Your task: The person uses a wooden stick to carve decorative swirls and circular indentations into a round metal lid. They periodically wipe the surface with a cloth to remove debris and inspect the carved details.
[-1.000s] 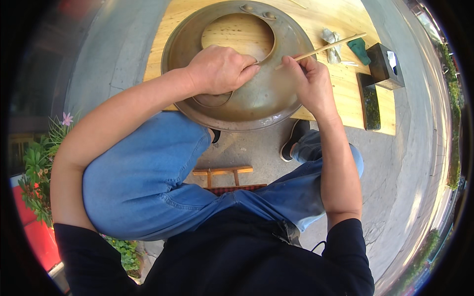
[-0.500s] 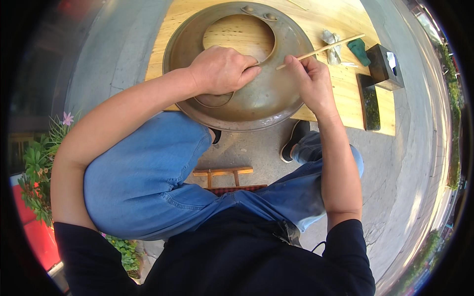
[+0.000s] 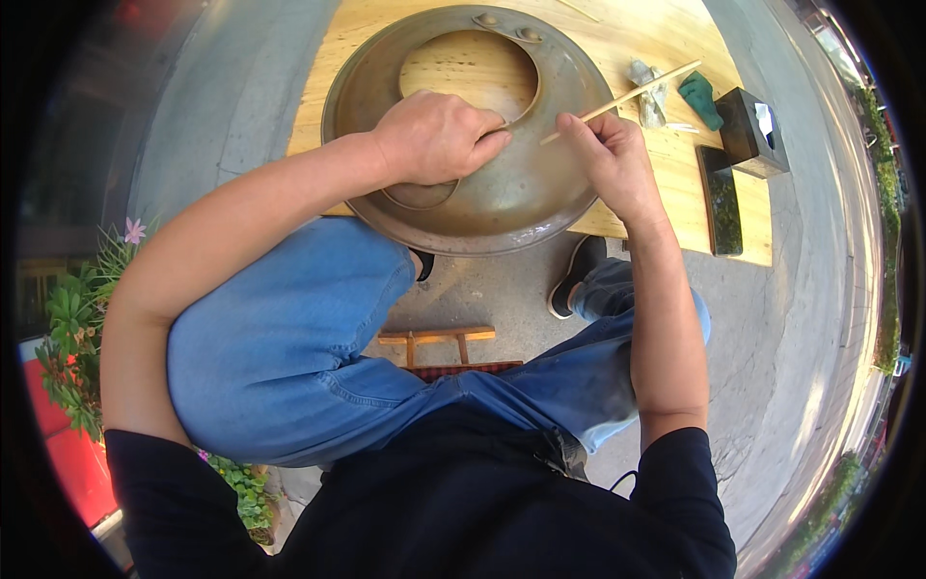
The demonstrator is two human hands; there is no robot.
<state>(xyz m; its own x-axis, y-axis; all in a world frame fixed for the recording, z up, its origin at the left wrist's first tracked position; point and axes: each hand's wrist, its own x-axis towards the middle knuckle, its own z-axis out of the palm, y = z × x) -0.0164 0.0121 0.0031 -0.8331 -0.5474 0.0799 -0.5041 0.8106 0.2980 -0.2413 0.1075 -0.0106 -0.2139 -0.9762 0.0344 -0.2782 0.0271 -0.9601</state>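
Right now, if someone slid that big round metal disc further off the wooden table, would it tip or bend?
The metal disc looks rigid and probably heavy, so bending seems unlikely. Its near edge already overhangs the wooden table, so it might tip if pushed further. The left hand pressing on it probably steadies it.

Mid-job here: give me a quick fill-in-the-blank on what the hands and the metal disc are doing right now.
1. The left hand rests as a fist on the round metal ____.
2. The right hand holds a thin wooden ____.
3. The disc lies on a ____ table, partly overhanging its near edge.
4. A dark box stands on the table to the person's ____.

Missing words: disc; stick; wooden; right
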